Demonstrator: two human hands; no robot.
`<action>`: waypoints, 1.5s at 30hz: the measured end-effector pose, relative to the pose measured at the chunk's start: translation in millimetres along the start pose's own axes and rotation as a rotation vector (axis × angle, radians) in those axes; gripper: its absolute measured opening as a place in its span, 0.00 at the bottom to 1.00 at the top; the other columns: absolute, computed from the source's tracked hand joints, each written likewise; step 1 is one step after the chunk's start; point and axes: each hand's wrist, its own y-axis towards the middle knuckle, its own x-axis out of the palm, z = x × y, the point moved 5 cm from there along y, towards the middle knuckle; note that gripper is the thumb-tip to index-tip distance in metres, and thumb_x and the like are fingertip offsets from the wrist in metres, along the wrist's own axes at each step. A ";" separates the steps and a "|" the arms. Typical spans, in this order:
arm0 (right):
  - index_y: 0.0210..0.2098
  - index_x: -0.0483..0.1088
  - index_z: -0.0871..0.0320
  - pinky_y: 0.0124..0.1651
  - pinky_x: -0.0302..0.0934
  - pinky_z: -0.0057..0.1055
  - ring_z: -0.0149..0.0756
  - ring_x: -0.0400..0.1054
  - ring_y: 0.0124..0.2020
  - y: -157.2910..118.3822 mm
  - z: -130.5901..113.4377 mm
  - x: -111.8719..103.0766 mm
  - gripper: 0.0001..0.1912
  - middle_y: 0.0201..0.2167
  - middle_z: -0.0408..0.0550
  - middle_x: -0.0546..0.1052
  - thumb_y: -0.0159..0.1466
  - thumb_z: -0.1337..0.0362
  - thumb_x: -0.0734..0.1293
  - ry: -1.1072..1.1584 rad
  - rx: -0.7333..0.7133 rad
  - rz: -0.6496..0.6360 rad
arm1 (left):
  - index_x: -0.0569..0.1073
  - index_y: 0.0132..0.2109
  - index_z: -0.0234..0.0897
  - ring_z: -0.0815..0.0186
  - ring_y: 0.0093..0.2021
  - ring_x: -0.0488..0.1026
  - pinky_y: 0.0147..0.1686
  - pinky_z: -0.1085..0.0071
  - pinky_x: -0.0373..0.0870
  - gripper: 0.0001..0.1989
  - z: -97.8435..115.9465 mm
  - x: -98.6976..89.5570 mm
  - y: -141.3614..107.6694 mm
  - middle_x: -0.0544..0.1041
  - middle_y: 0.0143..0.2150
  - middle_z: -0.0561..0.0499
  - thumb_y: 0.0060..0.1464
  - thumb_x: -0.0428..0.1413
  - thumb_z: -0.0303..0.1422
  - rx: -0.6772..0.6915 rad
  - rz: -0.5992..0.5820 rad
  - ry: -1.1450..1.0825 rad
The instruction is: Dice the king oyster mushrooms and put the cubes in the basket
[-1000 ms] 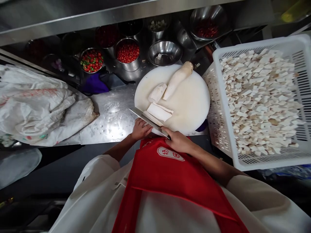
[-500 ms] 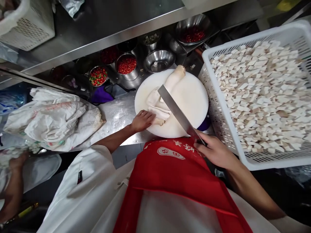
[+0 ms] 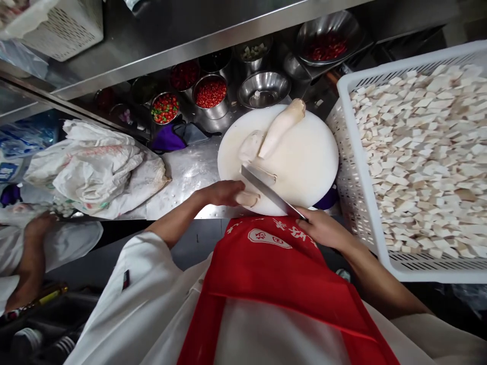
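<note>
My right hand [image 3: 321,226] is closed round the handle of a kitchen knife [image 3: 272,193], its long blade slanting up and left across the round white cutting board [image 3: 312,167]. At the board's near left edge my left hand [image 3: 224,192] grips a pale mushroom piece [image 3: 248,198]; some of its fingers are hidden. Beyond the blade lies a mushroom slice [image 3: 261,174], partly covered by the steel. Farther back on the board are a shorter mushroom piece [image 3: 251,146] and a long king oyster mushroom [image 3: 282,128].
A large white basket [image 3: 355,162] of cut mushroom pieces stands at the right. Behind the board are a steel bowl [image 3: 264,90] and cups of chopped chillies [image 3: 210,94]. White sacks [image 3: 95,172] lie left, near another person's arm [image 3: 32,258]. A steel shelf [image 3: 190,45] overhangs the back.
The knife has come down and nearer to my body. My left hand has drawn a mushroom piece toward the near edge, apart from the others. The view has shifted slightly left.
</note>
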 end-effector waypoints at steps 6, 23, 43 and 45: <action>0.64 0.67 0.51 0.52 0.69 0.39 0.47 0.76 0.52 -23.8 27.4 -19.3 0.27 0.54 0.46 0.79 0.66 0.67 0.59 -0.152 0.094 0.081 | 0.74 0.57 0.44 0.49 0.64 0.65 0.61 0.52 0.64 0.23 7.7 13.2 60.0 0.70 0.64 0.45 0.54 0.65 0.37 0.114 0.114 0.179; 0.70 0.58 0.57 0.49 0.68 0.42 0.51 0.76 0.50 -14.1 4.4 7.5 0.30 0.54 0.55 0.79 0.68 0.67 0.56 -0.219 0.063 0.034 | 0.59 0.68 0.34 0.47 0.67 0.63 0.63 0.48 0.67 0.41 -12.1 61.4 21.7 0.64 0.66 0.32 0.55 0.63 0.48 -0.208 0.609 -0.024; 0.64 0.63 0.62 0.43 0.66 0.39 0.50 0.78 0.42 -27.1 -15.9 3.7 0.25 0.42 0.57 0.82 0.71 0.63 0.53 -0.342 0.103 -0.026 | 0.76 0.47 0.40 0.56 0.54 0.70 0.55 0.52 0.69 0.15 11.4 78.1 34.4 0.76 0.48 0.43 0.62 0.57 0.45 -0.039 0.655 0.059; 0.66 0.61 0.61 0.44 0.66 0.39 0.49 0.78 0.44 -29.9 -20.4 0.9 0.26 0.44 0.57 0.82 0.70 0.64 0.53 -0.345 0.095 -0.054 | 0.77 0.46 0.40 0.56 0.53 0.70 0.55 0.53 0.68 0.14 10.0 78.9 39.2 0.77 0.47 0.44 0.62 0.57 0.45 -0.036 0.648 0.065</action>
